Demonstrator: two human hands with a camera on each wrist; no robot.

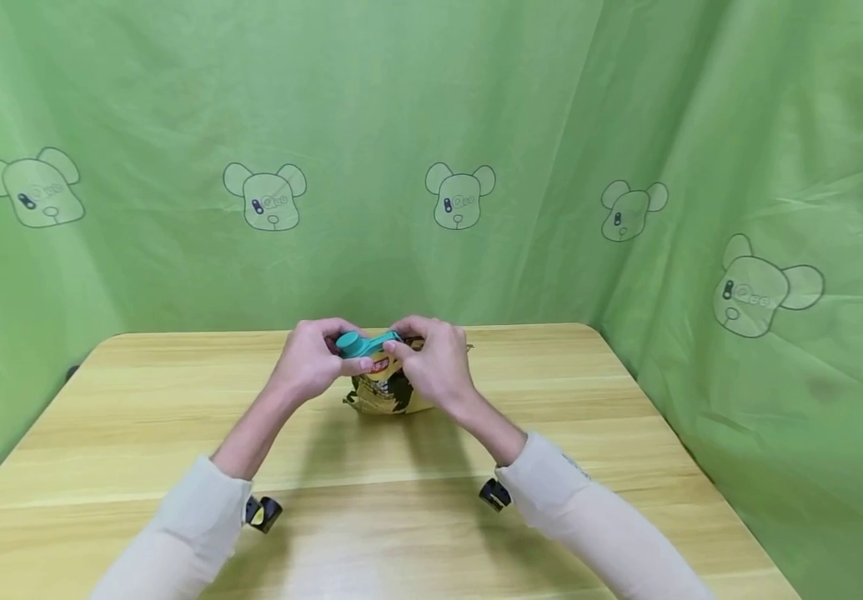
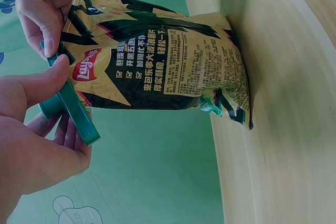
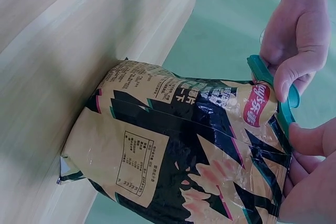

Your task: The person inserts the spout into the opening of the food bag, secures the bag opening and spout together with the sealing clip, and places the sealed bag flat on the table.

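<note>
A yellow-and-black Lay's chip bag (image 1: 380,398) stands upright on the table, its lower end resting on the wood. Across its top edge lies a teal bag clip (image 2: 80,113) with a round cap at its left end. My left hand (image 1: 313,360) pinches the capped end between thumb and fingers. At the other end, my right hand (image 1: 439,364) holds the clip and the bag's top corner, thumb in front and fingers behind. In the right wrist view the bag (image 3: 142,150) shows its back seam and printed panel; the right fingertips are partly hidden behind it.
The light wooden table (image 1: 138,433) has rounded far corners. Green curtains (image 1: 371,100) with bear-head drawings hang behind it and along the sides. Small black devices (image 1: 264,512) sit at both sleeve cuffs, above the tabletop.
</note>
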